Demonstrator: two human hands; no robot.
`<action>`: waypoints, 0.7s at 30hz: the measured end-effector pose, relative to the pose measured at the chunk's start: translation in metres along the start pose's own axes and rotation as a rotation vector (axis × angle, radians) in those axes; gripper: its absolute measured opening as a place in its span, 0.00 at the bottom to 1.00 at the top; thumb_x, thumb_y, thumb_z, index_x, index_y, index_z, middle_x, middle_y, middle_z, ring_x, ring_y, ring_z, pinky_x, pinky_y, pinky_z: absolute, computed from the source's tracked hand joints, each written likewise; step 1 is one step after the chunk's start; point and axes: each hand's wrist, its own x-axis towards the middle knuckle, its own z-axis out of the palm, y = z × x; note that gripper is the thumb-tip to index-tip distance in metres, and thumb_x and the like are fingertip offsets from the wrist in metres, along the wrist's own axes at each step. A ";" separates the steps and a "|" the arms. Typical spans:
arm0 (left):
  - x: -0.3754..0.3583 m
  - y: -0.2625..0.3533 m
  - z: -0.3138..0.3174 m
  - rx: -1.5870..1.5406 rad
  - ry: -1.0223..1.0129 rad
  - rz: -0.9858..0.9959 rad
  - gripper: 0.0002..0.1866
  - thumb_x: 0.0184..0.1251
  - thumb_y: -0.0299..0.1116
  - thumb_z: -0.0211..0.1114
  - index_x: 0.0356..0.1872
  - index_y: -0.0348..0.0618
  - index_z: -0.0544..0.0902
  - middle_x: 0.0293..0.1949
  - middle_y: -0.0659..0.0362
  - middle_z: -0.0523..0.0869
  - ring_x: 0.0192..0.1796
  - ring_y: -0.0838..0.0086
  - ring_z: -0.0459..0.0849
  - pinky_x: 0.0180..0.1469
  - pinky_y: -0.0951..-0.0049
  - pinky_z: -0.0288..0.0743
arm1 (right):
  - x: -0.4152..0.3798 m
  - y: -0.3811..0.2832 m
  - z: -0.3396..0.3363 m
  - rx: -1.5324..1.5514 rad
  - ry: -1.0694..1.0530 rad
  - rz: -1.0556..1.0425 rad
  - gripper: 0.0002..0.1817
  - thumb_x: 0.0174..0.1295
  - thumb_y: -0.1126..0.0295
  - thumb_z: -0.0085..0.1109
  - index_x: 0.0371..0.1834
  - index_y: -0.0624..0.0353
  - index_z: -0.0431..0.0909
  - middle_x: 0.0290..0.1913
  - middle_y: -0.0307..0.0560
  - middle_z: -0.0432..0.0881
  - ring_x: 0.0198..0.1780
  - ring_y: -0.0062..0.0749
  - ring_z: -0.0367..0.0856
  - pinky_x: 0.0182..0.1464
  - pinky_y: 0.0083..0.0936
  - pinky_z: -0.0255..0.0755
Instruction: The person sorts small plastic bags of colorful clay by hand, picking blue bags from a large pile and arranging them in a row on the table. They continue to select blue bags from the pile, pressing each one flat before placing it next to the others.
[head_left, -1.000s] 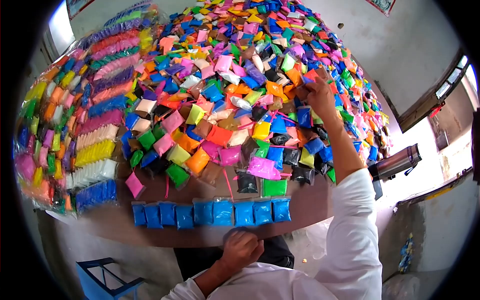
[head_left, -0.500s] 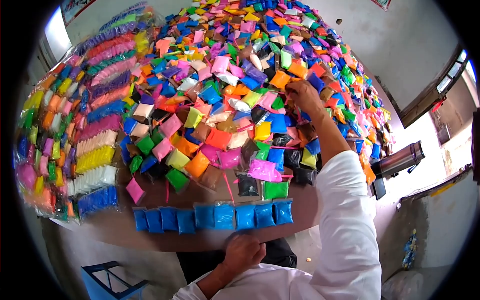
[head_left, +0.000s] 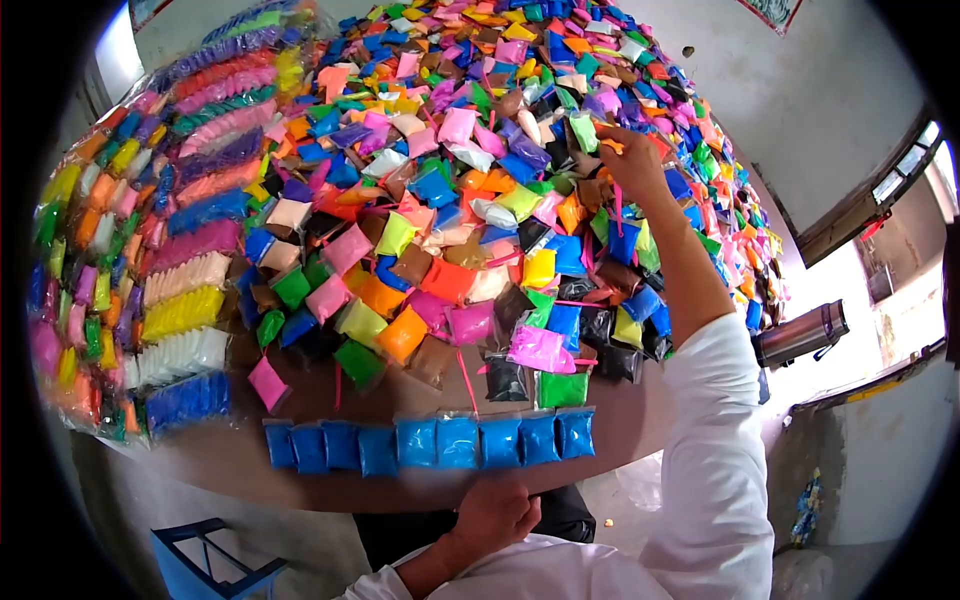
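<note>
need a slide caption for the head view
Right hand reaches into a heap of coloured packets; blue packets lined along the table edge.

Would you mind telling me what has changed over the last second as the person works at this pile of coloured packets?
The right hand drew back a little toward the person, then reached out again farther up the pile of packets; whether it now grips one cannot be told. The left hand stayed at the table's near edge, and the row of blue packets lies as before.
</note>
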 end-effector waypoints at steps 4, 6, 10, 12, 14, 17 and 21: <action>-0.002 -0.003 0.003 0.009 0.010 -0.011 0.15 0.49 0.28 0.73 0.23 0.48 0.71 0.28 0.62 0.77 0.28 0.66 0.81 0.27 0.65 0.72 | -0.006 0.007 0.031 -0.418 -0.055 -0.303 0.21 0.56 0.58 0.64 0.53 0.49 0.85 0.71 0.56 0.69 0.68 0.50 0.71 0.68 0.45 0.63; -0.004 -0.003 0.003 -0.046 0.002 -0.028 0.15 0.48 0.28 0.74 0.22 0.48 0.72 0.28 0.63 0.78 0.28 0.66 0.80 0.27 0.65 0.72 | -0.021 0.018 0.031 -0.466 -0.129 -0.296 0.22 0.55 0.57 0.65 0.53 0.47 0.85 0.72 0.55 0.67 0.71 0.50 0.67 0.70 0.46 0.61; 0.001 -0.002 -0.003 -0.096 0.000 -0.017 0.14 0.47 0.27 0.74 0.21 0.48 0.72 0.28 0.62 0.79 0.27 0.66 0.80 0.27 0.65 0.72 | -0.050 0.036 0.012 -0.487 -0.241 -0.326 0.22 0.51 0.58 0.66 0.52 0.45 0.87 0.71 0.53 0.68 0.73 0.48 0.64 0.71 0.46 0.59; 0.002 -0.001 -0.005 -0.111 -0.012 -0.014 0.14 0.47 0.26 0.73 0.19 0.48 0.72 0.27 0.62 0.80 0.25 0.66 0.80 0.27 0.64 0.71 | -0.061 0.039 0.001 -0.415 -0.257 -0.373 0.20 0.49 0.62 0.67 0.49 0.46 0.87 0.70 0.53 0.70 0.72 0.46 0.66 0.70 0.45 0.60; 0.002 -0.001 -0.005 -0.099 -0.012 -0.008 0.14 0.47 0.27 0.73 0.19 0.48 0.73 0.27 0.62 0.80 0.25 0.66 0.80 0.26 0.64 0.71 | -0.066 0.042 -0.013 -0.406 -0.258 -0.393 0.19 0.48 0.64 0.66 0.47 0.48 0.87 0.70 0.54 0.70 0.72 0.47 0.66 0.71 0.44 0.60; 0.003 0.001 -0.005 -0.084 -0.013 -0.010 0.13 0.48 0.27 0.74 0.19 0.48 0.74 0.26 0.62 0.80 0.25 0.66 0.80 0.26 0.64 0.71 | -0.079 0.061 -0.024 -0.433 -0.198 -0.402 0.15 0.48 0.70 0.65 0.41 0.53 0.86 0.67 0.55 0.72 0.72 0.49 0.66 0.71 0.43 0.61; 0.009 0.004 -0.007 -0.116 -0.034 -0.065 0.12 0.50 0.28 0.73 0.19 0.46 0.75 0.23 0.60 0.79 0.25 0.63 0.81 0.27 0.63 0.71 | -0.083 0.060 -0.042 -0.440 -0.030 -0.455 0.12 0.49 0.72 0.63 0.39 0.56 0.87 0.62 0.56 0.77 0.68 0.51 0.71 0.69 0.45 0.64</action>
